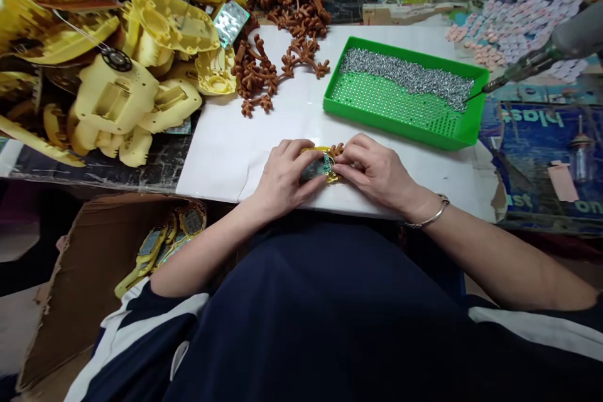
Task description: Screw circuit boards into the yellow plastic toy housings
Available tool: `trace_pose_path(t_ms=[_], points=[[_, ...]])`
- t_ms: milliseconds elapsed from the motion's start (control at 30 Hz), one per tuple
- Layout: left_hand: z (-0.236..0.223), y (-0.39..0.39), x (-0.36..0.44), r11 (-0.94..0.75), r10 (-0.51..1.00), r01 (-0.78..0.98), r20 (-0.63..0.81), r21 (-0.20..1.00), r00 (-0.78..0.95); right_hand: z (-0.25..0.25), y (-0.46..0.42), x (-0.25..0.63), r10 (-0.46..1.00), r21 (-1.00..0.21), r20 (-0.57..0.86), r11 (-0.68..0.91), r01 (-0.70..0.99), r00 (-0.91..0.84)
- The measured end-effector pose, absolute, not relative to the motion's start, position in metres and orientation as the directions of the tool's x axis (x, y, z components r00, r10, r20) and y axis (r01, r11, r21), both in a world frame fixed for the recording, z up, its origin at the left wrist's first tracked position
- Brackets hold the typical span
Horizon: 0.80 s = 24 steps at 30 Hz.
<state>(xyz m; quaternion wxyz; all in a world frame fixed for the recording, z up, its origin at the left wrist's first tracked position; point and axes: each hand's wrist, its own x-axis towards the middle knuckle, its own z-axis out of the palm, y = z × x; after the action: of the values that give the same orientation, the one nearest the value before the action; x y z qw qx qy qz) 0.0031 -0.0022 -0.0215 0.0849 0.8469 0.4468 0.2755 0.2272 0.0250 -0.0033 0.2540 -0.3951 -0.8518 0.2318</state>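
Observation:
Low over the near edge of the white work surface, my two hands meet at a small yellow plastic shell [333, 179] with a green circuit board [326, 164] in it. My left hand [289, 176] is curled round its left side, thumb and fingers gripping it. My right hand [374, 169] has thumb and fingertips pinched together at the board's right edge. A brown branch-shaped plastic piece [337, 149] shows beside those right fingertips and is partly covered by them. What exactly the right fingertips pinch is hidden.
Ahead right stands a green perforated tray [405, 129] of small metal screws, with a power screwdriver [541, 56] reaching over its corner. Brown branch-shaped pieces [257, 69] and yellow shells [117, 94] pile up leftward. Small pale parts [522, 19] lie far right; a cardboard box [80, 251] sits below left.

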Motion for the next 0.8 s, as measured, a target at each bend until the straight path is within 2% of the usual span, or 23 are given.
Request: trace_pose_path(t_ms=[167, 300, 367, 433, 500, 567, 600, 700, 800], points=[[-0.015, -0.008, -0.002, -0.557, 0.830, 0.714, 0.255, 0.424, 0.497, -0.001, 0.027, 0.227, 0.774, -0.673, 0.298, 0.585, 0.452, -0.559], [0.012, -0.028, -0.060, -0.450, 0.885, 0.649, 0.212, 0.614, 0.413, 0.000, 0.026, 0.234, 0.811, -0.698, 0.344, 0.558, 0.449, -0.472], [0.033, -0.050, -0.108, -0.289, 0.916, 0.596, 0.035, 0.749, 0.400, 0.000, 0.027, 0.237, 0.829, -0.698, 0.353, 0.542, 0.468, -0.434], [0.049, -0.076, -0.156, 0.021, 0.893, 0.583, -0.277, 0.812, 0.354, 0.000, 0.029, 0.237, 0.833, -0.686, 0.350, 0.539, 0.488, -0.428], [0.051, -0.101, -0.197, 0.375, 0.822, 0.528, -0.537, 0.762, 0.192, 0.000, 0.030, 0.235, 0.827, -0.674, 0.335, 0.545, 0.499, -0.451], [0.038, -0.122, -0.225, 0.645, 0.726, 0.435, -0.681, 0.628, -0.093, 0.001, 0.029, 0.233, 0.826, -0.674, 0.304, 0.539, 0.505, -0.475], [0.026, -0.130, -0.234, 0.738, 0.670, 0.356, -0.685, 0.573, -0.286, 0.001, 0.029, 0.232, 0.829, -0.677, 0.285, 0.529, 0.512, -0.480], [-0.021, -0.140, -0.240, 0.839, 0.518, 0.245, -0.572, 0.486, -0.636, 0.002, 0.027, 0.231, 0.845, -0.674, 0.259, 0.505, 0.539, -0.468], [-0.063, -0.133, -0.231, 0.873, 0.402, 0.175, -0.467, 0.456, -0.787, 0.003, 0.028, 0.232, 0.830, -0.651, 0.291, 0.537, 0.537, -0.477]])
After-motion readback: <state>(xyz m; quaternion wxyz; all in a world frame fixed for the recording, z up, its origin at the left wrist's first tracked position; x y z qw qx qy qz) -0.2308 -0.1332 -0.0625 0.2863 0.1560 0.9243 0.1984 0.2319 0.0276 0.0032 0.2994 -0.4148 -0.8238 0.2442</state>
